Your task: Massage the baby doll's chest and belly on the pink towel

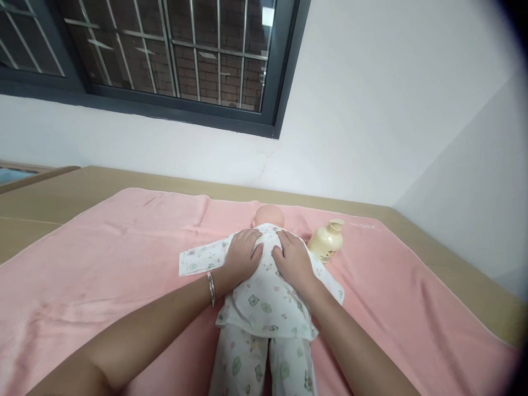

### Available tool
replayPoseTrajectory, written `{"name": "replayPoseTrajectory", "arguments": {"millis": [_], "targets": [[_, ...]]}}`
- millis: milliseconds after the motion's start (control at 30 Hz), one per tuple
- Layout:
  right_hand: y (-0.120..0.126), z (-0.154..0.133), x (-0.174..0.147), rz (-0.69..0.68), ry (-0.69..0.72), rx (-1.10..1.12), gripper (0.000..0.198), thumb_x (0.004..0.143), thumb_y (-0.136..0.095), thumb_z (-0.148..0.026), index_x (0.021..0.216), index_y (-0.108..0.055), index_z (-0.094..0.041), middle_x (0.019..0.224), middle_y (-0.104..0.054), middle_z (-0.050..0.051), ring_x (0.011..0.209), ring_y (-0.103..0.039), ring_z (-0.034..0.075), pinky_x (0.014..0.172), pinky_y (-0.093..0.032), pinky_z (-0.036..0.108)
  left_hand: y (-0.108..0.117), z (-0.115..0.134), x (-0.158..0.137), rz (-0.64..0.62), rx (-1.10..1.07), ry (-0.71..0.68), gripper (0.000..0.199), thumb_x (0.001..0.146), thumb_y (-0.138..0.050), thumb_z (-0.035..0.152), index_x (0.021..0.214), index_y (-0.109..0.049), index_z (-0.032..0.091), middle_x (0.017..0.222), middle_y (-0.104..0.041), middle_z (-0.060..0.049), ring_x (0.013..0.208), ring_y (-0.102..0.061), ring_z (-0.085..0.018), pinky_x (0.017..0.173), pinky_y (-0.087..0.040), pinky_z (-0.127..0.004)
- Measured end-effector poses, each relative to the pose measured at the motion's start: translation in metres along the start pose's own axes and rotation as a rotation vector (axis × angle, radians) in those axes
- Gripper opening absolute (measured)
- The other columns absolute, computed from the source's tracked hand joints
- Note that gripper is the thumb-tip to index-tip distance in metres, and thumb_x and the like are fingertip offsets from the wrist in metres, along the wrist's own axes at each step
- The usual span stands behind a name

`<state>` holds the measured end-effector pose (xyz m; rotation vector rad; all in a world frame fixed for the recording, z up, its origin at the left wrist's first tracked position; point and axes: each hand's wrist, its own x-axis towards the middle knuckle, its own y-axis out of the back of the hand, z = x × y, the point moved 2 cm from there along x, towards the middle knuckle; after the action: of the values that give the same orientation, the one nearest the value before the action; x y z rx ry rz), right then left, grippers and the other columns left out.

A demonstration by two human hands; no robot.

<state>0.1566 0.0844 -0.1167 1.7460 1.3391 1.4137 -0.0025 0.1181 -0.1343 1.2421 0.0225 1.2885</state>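
A baby doll (pixel 269 215) lies on a pink blanket, its bald head toward the wall. It wears a white printed top (pixel 268 300) and matching trousers (pixel 243 357) with small green and brown figures. My left hand (pixel 243 256) rests flat on the upper left of the top, fingers stretched out, a silver bangle at the wrist. On the upper right, my right hand (pixel 293 261) lies flat in the same way. The left sleeve (pixel 202 258) spreads out sideways; the right one is partly behind my right arm. Close to my right hand stands a cream pump bottle (pixel 327 242).
The pink blanket (pixel 136 236) covers most of a wooden surface (pixel 103 179) with a wrinkled spread. Behind it rises a white wall (pixel 350 110) with a dark-framed, barred window (pixel 177 55). Another wall (pixel 487 165) meets it at the right.
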Motion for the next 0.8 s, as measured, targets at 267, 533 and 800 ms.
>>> {"name": "replayPoseTrajectory", "arguments": {"millis": [267, 533, 800], "targets": [[0.007, -0.001, -0.002, 0.019, -0.004, 0.024, 0.05, 0.09, -0.041, -0.027, 0.137, -0.051, -0.012, 0.143, -0.05, 0.014, 0.133, -0.043, 0.027, 0.111, -0.032, 0.041, -0.001, -0.002, 0.002, -0.045, -0.007, 0.067, 0.035, 0.093, -0.043, 0.028, 0.124, -0.056, 0.016, 0.128, -0.062, -0.011, 0.121, -0.053, -0.026, 0.107, -0.039, -0.046], [0.004, -0.016, -0.009, -0.052, 0.101, 0.077, 0.048, 0.095, -0.041, -0.031, 0.139, -0.049, -0.014, 0.153, -0.038, 0.012, 0.144, -0.029, 0.028, 0.118, -0.021, 0.051, -0.003, -0.003, 0.002, -0.053, 0.054, 0.095, 0.037, 0.093, -0.045, 0.028, 0.125, -0.056, 0.013, 0.131, -0.06, -0.014, 0.125, -0.051, -0.029, 0.109, -0.038, -0.048], [0.006, -0.014, -0.009, 0.0, 0.083, 0.086, 0.051, 0.094, -0.041, -0.03, 0.142, -0.046, -0.013, 0.154, -0.036, 0.013, 0.145, -0.027, 0.027, 0.119, -0.021, 0.05, -0.003, -0.003, 0.002, -0.048, 0.063, 0.088, 0.037, 0.092, -0.045, 0.028, 0.124, -0.056, 0.013, 0.129, -0.06, -0.013, 0.123, -0.052, -0.028, 0.108, -0.039, -0.048]]}}
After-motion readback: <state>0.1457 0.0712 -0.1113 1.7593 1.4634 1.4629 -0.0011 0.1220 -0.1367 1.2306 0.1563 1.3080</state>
